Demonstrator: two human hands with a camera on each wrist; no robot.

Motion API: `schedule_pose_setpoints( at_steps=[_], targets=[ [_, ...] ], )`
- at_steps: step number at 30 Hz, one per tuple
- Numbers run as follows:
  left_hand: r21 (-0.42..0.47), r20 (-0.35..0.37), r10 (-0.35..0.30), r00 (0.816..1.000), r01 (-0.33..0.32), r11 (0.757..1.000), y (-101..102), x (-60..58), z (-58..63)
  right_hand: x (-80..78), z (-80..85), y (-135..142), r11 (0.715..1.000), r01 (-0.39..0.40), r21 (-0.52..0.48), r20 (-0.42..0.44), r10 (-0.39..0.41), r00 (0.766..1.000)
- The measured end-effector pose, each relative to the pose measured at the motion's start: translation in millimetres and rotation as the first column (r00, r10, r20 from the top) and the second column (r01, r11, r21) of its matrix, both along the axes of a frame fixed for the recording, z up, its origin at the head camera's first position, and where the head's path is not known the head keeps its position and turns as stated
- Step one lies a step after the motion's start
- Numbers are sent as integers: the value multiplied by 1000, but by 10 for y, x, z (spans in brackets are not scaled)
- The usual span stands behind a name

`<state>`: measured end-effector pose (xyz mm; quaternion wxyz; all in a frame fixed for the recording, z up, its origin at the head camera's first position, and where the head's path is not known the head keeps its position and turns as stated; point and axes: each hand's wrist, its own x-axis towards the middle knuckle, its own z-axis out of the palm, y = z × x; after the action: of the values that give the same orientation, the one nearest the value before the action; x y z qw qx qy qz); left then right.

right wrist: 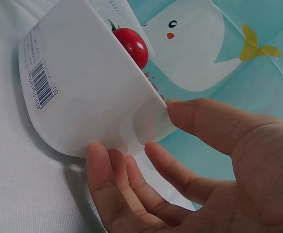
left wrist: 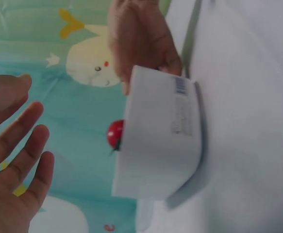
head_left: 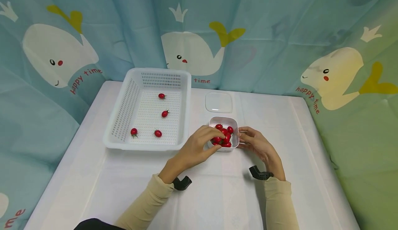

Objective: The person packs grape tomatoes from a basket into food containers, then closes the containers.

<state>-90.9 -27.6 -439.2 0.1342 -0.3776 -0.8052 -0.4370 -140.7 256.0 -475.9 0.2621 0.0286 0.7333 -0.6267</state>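
A small white square container holds several red cherry tomatoes, some with green stems. Above its near left side, my left hand reaches in with fingertips over the tomatoes. In the left wrist view that hand has its fingers spread, nothing between them. From the other side, my right hand rests its fingertips against the container's right wall. Seen from the right wrist, the thumb meets the rim and the other fingertips touch the outer wall. One tomato shows above the rim there.
Left of the container stands a larger white perforated basket with several loose cherry tomatoes spread over its floor. A clear square lid lies behind the container. A whale-print curtain hangs around the white-covered table.
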Motion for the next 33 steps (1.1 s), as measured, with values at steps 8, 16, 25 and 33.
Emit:
schedule_pose_setpoints(
  at_steps=[8,16,25,33],
  targets=[
    [30,12,20,1000,-20,999,-223,90,114,-7,9,-2,1000,5,2,1,-5,1000],
    [36,69,49,996,-52,998,-523,115,185,-5,-6,7,1000,5,-4,2,-5,1000],
    [-29,181,9,983,-4,1000,-933,79,252,-7,-17,8,1000,2,-16,-4,-2,1000],
    [-128,296,12,955,27,991,-1289,-50,312,-10,-24,16,999,-4,-34,-11,4,1000]
  ],
)
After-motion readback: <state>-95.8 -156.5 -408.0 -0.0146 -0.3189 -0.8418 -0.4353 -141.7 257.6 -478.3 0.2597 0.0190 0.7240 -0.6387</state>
